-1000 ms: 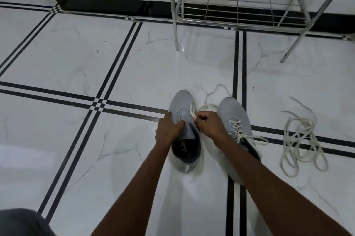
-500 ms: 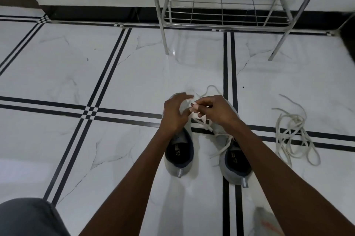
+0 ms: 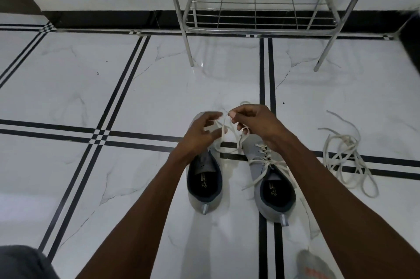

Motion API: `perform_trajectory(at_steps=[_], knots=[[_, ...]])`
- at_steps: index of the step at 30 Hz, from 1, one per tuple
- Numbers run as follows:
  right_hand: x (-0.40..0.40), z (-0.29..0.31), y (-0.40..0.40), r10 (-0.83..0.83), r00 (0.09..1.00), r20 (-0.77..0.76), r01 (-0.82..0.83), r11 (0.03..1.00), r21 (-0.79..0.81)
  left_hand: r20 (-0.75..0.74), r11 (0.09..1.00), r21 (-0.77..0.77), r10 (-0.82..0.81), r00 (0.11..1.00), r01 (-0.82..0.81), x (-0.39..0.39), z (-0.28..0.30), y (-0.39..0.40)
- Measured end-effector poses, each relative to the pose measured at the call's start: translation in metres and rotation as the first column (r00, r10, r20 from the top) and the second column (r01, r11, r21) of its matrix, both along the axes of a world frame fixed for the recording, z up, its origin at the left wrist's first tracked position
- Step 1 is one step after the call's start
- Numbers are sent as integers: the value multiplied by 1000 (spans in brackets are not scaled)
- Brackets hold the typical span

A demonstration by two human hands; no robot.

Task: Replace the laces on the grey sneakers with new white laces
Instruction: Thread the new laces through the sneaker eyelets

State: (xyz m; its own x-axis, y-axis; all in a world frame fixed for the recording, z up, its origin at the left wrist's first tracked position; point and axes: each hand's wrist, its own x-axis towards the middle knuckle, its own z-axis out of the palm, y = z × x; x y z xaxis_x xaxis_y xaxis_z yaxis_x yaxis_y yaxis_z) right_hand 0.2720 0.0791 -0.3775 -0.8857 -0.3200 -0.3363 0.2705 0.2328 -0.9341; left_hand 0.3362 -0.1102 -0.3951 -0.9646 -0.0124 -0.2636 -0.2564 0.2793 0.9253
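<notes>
Grey cloth fills the near corner at seven o'clock, and a grey-and-orange shoe tip pokes in at five o'clock. Two bare forearms reach forward from the near edge over the white marble floor with its black inlaid stripes. Two grey sneakers stand side by side at the centre, heels toward the viewer: the left sneaker shows its dark lining and no lace across its near eyelets, while the right sneaker is laced in white with loose ends trailing toward four o'clock. Just beyond the tongues the two hands meet above the toes. The left hand has its fingers loosely curled around a white lace, and the right hand pinches the same lace between thumb and forefinger; its strands drop down between the shoes. Well apart at three o'clock, a tangle of loose laces lies on the floor. Farthest away, at twelve to one o'clock, a chrome wire rack stands against the white wall and its black skirting.
</notes>
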Motion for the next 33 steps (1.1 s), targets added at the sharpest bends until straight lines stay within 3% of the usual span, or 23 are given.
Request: perform_trajectory(at_steps=[2, 6, 10, 13, 16, 18, 21, 23, 26, 28, 30, 33], knots=[[-5, 1, 2, -66, 998, -23, 66, 998, -19, 72, 994, 107, -27, 997, 19, -1, 3, 2], [-14, -10, 22, -218, 973, -71, 222, 974, 47, 189, 944, 306, 65, 980, -121, 2, 11, -10], [-11, -22, 28, -104, 976, -192, 145, 966, 216, 80, 968, 210, 122, 989, -136, 2, 19, -25], [-1, -13, 11, 80, 942, -327, -24, 985, 170, -68, 999, 17, 30, 997, -29, 1, 28, -13], [6, -4, -10, 246, 924, -292, -213, 967, 141, -124, 999, -37, -12, 992, 8, -3, 35, -3], [7, -5, -12, 217, 932, -290, -185, 974, 134, -111, 999, -41, 5, 994, -9, -4, 36, -7], [-3, -15, 7, 12, 948, -319, 46, 984, 173, -64, 994, 18, 110, 992, -109, -4, 39, -25], [-9, -20, 20, -22, 950, -310, 111, 955, 274, -54, 981, 93, 173, 983, -168, -3, 40, -38], [-9, -22, 20, 151, 938, -311, -17, 919, 395, -56, 994, -1, 105, 993, -105, -2, 36, -41], [-1, -14, 3, 237, 919, -315, -134, 939, 317, -55, 995, -101, 4, 998, -10, -2, 34, -31], [8, -4, -17, 297, 907, -299, -246, 949, 198, -71, 993, -108, -53, 996, 45, -2, 31, -21], [14, -5, -26, 254, 917, -309, -212, 963, 165, -63, 997, -78, -13, 998, 8, 2, 30, -20]])
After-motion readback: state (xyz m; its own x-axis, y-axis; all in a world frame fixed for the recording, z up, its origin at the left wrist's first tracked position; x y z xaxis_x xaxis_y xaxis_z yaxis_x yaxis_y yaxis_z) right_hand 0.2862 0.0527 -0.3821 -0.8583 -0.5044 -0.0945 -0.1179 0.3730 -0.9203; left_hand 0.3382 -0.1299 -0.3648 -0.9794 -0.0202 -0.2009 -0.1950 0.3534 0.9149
